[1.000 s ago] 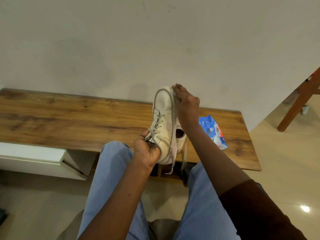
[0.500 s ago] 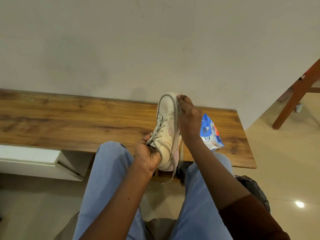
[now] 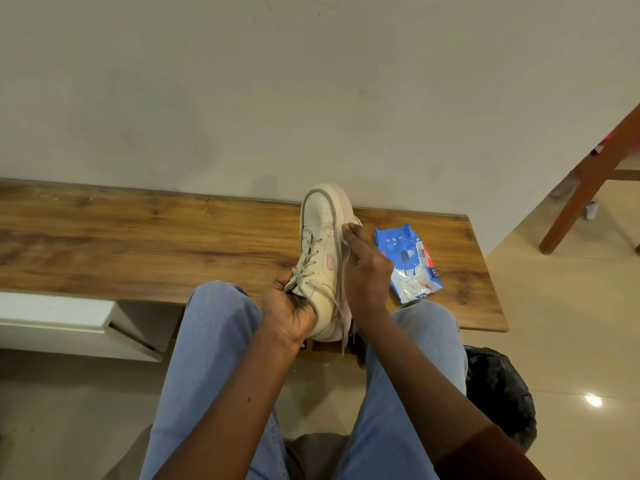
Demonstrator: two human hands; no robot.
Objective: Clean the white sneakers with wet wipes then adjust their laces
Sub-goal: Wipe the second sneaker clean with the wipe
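One sneaker (image 3: 320,258): toe up, over the bench (image 3: 138,251).
Left hand (image 3: 289,311): fingers curled round its heel end.
Right hand (image 3: 363,271): pinching a wipe (image 3: 343,247) against the sole.

Wooden bench (image 3: 138,251) against a plain wall (image 3: 311,98).
A white drawer unit (image 3: 52,311) sits under the bench's left end; a black bag (image 3: 498,393) lies on the tiled floor (image 3: 571,341) before its right end; brown chair legs (image 3: 585,188) stand farther right.
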